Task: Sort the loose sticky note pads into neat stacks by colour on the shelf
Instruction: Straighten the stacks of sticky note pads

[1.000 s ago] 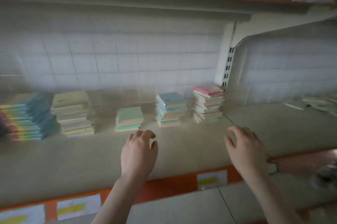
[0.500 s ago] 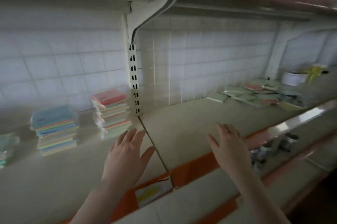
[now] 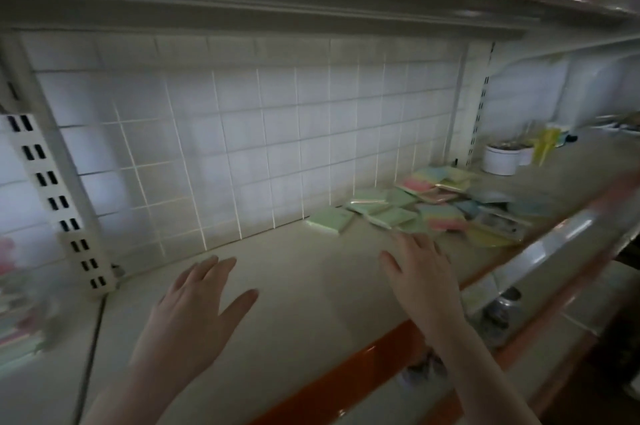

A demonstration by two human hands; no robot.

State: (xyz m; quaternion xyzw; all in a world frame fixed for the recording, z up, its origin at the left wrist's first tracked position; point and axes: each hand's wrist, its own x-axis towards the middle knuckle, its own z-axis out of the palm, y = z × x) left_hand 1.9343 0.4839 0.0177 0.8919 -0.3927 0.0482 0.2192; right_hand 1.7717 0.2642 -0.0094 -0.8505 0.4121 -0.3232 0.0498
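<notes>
A loose heap of sticky note pads (image 3: 436,203) in green, pink, yellow and blue lies on the cream shelf (image 3: 294,286) at the right, against the tiled back wall. One green pad (image 3: 329,221) sits apart at the heap's left edge. My right hand (image 3: 420,281) hovers over the shelf with fingers straight, its fingertips just short of the heap. My left hand (image 3: 199,307) is spread flat above the bare shelf further left, holding nothing. A blurred sorted stack (image 3: 17,324) shows at the far left edge.
A white slotted upright (image 3: 59,203) stands at the left and another (image 3: 479,120) behind the heap. A white cup (image 3: 501,158) and yellow items stand beyond the heap. An orange strip (image 3: 374,352) edges the shelf front; another shelf hangs overhead.
The view has swung right, away from the sorted stacks toward the loose heap. Both hands have travelled right along the shelf, fingers opening out; the right hand now nears the heap.
</notes>
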